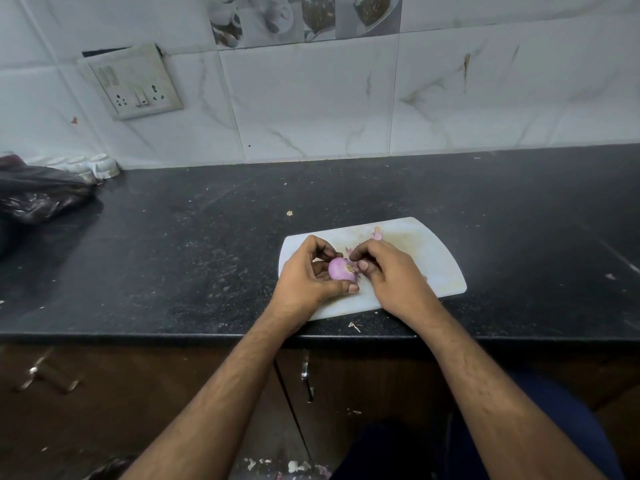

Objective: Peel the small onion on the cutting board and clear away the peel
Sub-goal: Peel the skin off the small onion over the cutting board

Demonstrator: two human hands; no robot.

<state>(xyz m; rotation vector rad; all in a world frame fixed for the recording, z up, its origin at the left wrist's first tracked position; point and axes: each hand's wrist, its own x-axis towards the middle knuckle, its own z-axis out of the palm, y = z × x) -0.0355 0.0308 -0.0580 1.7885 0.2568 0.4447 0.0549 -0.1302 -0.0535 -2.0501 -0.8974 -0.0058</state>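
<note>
A small pink-purple onion (340, 269) is held just above the white cutting board (429, 258). My left hand (304, 275) curls round it from the left, thumb under it. My right hand (384, 268) pinches at the onion's right end with thumb and fingertips. Bits of pink peel (376, 234) lie on the board behind my right hand.
The board sits on a black counter (173, 244) near its front edge. A dark plastic bag (38, 195) and small white cups (100, 166) are at the far left. A tiled wall with a socket plate (136, 83) stands behind. Scraps (355, 326) lie by the counter edge.
</note>
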